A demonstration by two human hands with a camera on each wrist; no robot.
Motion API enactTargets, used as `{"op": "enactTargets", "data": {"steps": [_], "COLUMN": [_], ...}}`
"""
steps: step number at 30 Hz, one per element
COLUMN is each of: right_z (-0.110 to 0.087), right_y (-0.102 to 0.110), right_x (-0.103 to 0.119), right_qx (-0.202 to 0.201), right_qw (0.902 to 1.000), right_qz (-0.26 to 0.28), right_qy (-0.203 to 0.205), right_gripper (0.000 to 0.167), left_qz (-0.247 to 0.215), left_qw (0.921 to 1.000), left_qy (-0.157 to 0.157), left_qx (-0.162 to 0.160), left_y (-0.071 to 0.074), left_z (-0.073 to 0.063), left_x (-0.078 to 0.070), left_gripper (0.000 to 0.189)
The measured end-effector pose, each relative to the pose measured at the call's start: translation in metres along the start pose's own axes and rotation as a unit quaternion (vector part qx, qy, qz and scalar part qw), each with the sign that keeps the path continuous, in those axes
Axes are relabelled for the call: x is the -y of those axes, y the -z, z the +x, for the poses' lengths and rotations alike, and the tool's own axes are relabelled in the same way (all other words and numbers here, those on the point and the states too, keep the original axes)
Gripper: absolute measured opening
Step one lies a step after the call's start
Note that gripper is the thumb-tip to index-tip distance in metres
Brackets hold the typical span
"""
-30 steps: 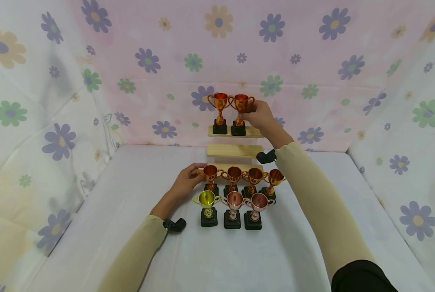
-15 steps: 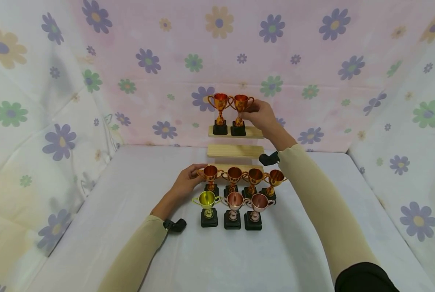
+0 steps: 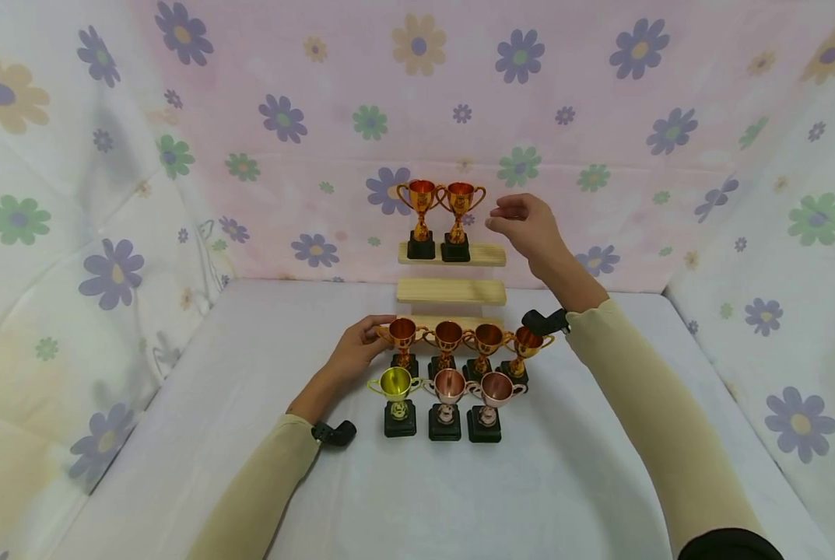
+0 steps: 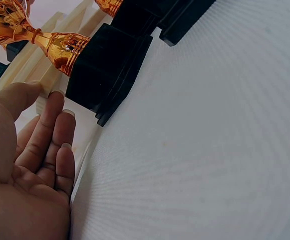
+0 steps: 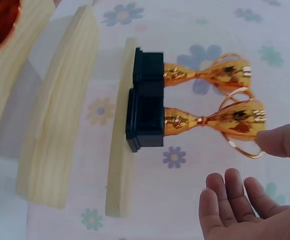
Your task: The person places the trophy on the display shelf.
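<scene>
Two gold-orange trophy cups with black bases, a left one (image 3: 422, 196) and a right one (image 3: 461, 197), stand upright side by side on the top step of a wooden stepped rack (image 3: 452, 292). My right hand (image 3: 529, 233) hovers just right of them, fingers parted and holding nothing; the right wrist view has its thumb close by the handle of the nearer trophy (image 5: 239, 120). Low on the left, my left hand (image 3: 356, 346) pinches the end of the rack's bottom step (image 4: 47, 80) between thumb and fingers, beside the leftmost orange trophy (image 3: 403, 333).
Several orange trophies stand in a row before the rack, among them one (image 3: 448, 336) near the middle. In front of these come a yellow-gold trophy (image 3: 396, 383) and two pinkish ones (image 3: 449, 385) (image 3: 497, 387). A white cloth (image 3: 305, 498) covers the table; flowered curtains (image 3: 599, 117) enclose it.
My right hand has let go of the right trophy on the top step and drawn away to the right. That trophy stays standing. The left hand has kept its place.
</scene>
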State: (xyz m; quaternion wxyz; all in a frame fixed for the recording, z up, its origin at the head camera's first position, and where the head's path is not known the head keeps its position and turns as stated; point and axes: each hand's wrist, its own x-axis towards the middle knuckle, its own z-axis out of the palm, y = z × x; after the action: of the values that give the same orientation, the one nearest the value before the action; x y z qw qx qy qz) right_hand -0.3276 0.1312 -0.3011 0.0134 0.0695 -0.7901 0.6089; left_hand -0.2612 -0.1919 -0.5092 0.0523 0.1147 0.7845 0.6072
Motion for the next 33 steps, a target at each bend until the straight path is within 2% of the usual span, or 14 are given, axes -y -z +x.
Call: {"op": "enactTargets", "data": {"steps": [7, 13, 21, 25, 29, 33], "right_z": [-0.030, -0.059, -0.094, -0.106, -0.113, -0.116], "right_y": [0.013, 0.024, 0.038, 0.043, 0.050, 0.058], "right_x": [-0.009, -0.021, -0.057, -0.076, -0.091, -0.105], "right_qx": [-0.001, -0.008, -0.009, -0.007, 0.013, 0.067], "right_qw": [0.9997, 0.9988, 0.9919, 0.9891, 0.9850, 0.9788], "right_qz": [0.015, 0.004, -0.033, -0.052, -0.060, -0.058], "right_qy": [0.021, 0.049, 0.122, 0.138, 0.161, 0.185], "right_gripper": [0.046, 0.043, 0.039, 0.038, 0.040, 0.048], "left_qz": [0.000, 0.002, -0.005, -0.006, -0.002, -0.001], "left_qw": [1.0000, 1.0000, 1.0000, 1.0000, 1.0000, 1.0000], "left_qy": [0.000, -0.006, -0.002, 0.003, 0.002, -0.001], "left_qx": [0.002, 0.003, 0.003, 0.004, 0.005, 0.005], "left_y": [0.001, 0.002, 0.001, 0.001, 0.001, 0.001], "left_z": [0.001, 0.003, 0.003, 0.002, 0.001, 0.001], "left_x": [0.000, 0.001, 0.002, 0.003, 0.003, 0.002], "left_gripper": [0.043, 0.044, 0.044, 0.044, 0.044, 0.044]}}
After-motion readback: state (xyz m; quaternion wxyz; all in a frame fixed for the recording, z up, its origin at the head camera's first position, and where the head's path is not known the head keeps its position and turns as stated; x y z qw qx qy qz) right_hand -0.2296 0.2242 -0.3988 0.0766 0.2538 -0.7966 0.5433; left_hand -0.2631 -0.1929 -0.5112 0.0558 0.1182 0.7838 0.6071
